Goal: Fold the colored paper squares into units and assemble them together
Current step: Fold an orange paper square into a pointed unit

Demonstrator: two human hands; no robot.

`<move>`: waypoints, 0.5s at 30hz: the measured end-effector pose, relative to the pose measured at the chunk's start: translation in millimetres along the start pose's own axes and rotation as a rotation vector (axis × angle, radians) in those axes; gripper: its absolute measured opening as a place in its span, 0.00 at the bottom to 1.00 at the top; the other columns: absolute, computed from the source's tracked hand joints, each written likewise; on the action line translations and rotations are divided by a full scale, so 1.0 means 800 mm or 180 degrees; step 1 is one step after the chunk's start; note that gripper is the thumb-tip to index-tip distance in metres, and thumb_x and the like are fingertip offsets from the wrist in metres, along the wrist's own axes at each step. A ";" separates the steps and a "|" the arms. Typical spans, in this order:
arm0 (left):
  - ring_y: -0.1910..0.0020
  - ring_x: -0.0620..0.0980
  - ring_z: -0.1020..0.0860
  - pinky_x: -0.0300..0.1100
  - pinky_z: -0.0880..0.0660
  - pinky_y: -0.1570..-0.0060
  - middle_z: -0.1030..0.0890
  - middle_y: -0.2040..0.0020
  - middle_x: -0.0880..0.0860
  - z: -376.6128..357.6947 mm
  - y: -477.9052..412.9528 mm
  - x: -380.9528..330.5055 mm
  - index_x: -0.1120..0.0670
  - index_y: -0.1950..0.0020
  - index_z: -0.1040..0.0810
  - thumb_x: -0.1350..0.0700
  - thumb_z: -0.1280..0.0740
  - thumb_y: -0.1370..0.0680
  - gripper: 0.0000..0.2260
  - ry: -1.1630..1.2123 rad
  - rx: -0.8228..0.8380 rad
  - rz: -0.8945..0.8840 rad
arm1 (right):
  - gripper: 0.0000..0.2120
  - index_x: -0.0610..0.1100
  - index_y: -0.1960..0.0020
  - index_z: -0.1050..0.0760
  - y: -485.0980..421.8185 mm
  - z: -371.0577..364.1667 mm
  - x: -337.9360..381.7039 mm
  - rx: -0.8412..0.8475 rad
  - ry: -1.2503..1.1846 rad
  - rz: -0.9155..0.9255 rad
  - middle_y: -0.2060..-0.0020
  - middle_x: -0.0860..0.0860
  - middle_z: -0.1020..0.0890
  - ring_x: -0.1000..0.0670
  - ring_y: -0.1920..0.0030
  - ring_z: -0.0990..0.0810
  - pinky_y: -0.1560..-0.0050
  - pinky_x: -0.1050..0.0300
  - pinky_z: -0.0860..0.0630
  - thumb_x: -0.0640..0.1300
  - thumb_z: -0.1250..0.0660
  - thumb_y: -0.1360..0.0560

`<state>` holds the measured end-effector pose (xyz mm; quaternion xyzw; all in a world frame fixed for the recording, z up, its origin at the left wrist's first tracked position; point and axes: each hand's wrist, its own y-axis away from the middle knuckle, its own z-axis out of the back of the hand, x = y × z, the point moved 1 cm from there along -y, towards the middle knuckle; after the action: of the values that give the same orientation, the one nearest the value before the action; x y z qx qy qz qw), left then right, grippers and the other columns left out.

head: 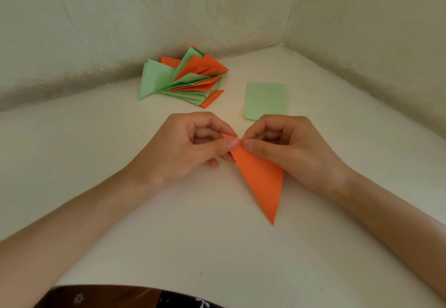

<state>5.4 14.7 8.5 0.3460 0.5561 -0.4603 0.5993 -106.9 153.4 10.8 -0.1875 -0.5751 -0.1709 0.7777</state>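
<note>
- Surface: a pale desk [169, 235] set into a corner between two patterned walls [96, 18].
- Item under work: one orange paper [260, 179], already folded into a long narrow triangle. It lies near the middle of the desk, with its sharp point aimed at the near edge and its upper tip between the two hands.
- Left hand [193, 143]: the fingers [224, 144] are curled, with thumb and forefinger pinching the upper tip from the left.
- Right hand [289, 143]: also curled, pinching the same tip from the right. The two thumbs almost meet over the paper.
- Stock: a pile of folded units [188, 80], green and orange, sits by the far edge against the wall. A flat green sheet [265, 100] lies just to the right of it and apart from it, its near corner hidden behind the right hand.
- Assessment: the step in hand appears to be a small fold at the upper tip of this unit. The units lie loose, so assembly looks not yet begun.
- Recommendation: one hand should anchor the tip while the other turns the flap, so the layers do not slide.
- Recommendation: line up the edges before creasing, then press the crease flat against the desk with a thumbnail.
- Risk: a skewed tip will likely fit poorly into neighbouring units. The paper is thin, so a heavy pinch may crumple it.
</note>
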 end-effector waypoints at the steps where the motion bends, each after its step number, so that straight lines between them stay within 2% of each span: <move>1: 0.66 0.45 0.18 0.34 0.24 0.69 0.16 0.66 0.52 0.000 0.000 0.000 0.59 0.57 0.21 0.57 0.31 0.33 0.07 -0.0038 0.0024 0.0002 | 0.04 0.40 0.59 0.22 0.000 -0.001 -0.001 0.0004 0.0011 0.0008 0.63 0.44 0.19 0.54 0.64 0.23 0.63 0.67 0.28 0.33 0.33 0.26; 4: 0.66 0.45 0.17 0.34 0.24 0.69 0.16 0.65 0.52 0.000 0.001 0.002 0.60 0.60 0.20 0.58 0.31 0.33 0.07 -0.0132 0.0078 -0.0051 | 0.03 0.41 0.60 0.22 0.001 -0.006 -0.002 -0.0011 0.0252 0.0087 0.63 0.44 0.18 0.54 0.64 0.22 0.62 0.65 0.27 0.38 0.31 0.27; 6: 0.65 0.46 0.17 0.34 0.24 0.68 0.16 0.65 0.53 0.000 0.001 0.001 0.61 0.60 0.21 0.58 0.31 0.32 0.07 -0.0143 0.0052 -0.0101 | 0.04 0.42 0.60 0.21 0.001 -0.006 0.001 -0.0042 0.0328 0.0132 0.65 0.47 0.18 0.57 0.66 0.22 0.64 0.67 0.29 0.37 0.31 0.27; 9: 0.66 0.46 0.17 0.33 0.25 0.68 0.16 0.66 0.52 0.005 -0.003 -0.001 0.58 0.59 0.21 0.57 0.32 0.31 0.06 -0.0132 -0.0122 -0.0173 | 0.07 0.43 0.60 0.21 0.000 0.002 0.005 -0.0271 0.0205 0.0096 0.69 0.52 0.19 0.58 0.69 0.25 0.67 0.68 0.30 0.35 0.32 0.26; 12: 0.69 0.45 0.19 0.33 0.25 0.67 0.17 0.68 0.52 0.011 -0.004 -0.001 0.57 0.58 0.22 0.57 0.32 0.31 0.05 -0.0070 -0.0286 -0.0225 | 0.07 0.43 0.61 0.21 -0.001 0.007 0.006 -0.0425 0.0034 0.0021 0.73 0.52 0.20 0.57 0.72 0.25 0.70 0.65 0.28 0.34 0.33 0.26; 15: 0.69 0.45 0.19 0.33 0.25 0.67 0.18 0.68 0.51 0.011 -0.004 -0.002 0.58 0.57 0.22 0.58 0.32 0.31 0.05 -0.0028 -0.0310 -0.0212 | 0.07 0.43 0.61 0.22 -0.002 0.006 0.006 -0.0474 -0.0024 0.0008 0.73 0.53 0.19 0.57 0.72 0.24 0.69 0.67 0.27 0.34 0.33 0.26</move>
<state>5.8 5.7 11.9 0.2957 0.5864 -0.4539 0.6022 -110.5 154.0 16.9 -0.2463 -0.5635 -0.2116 0.7596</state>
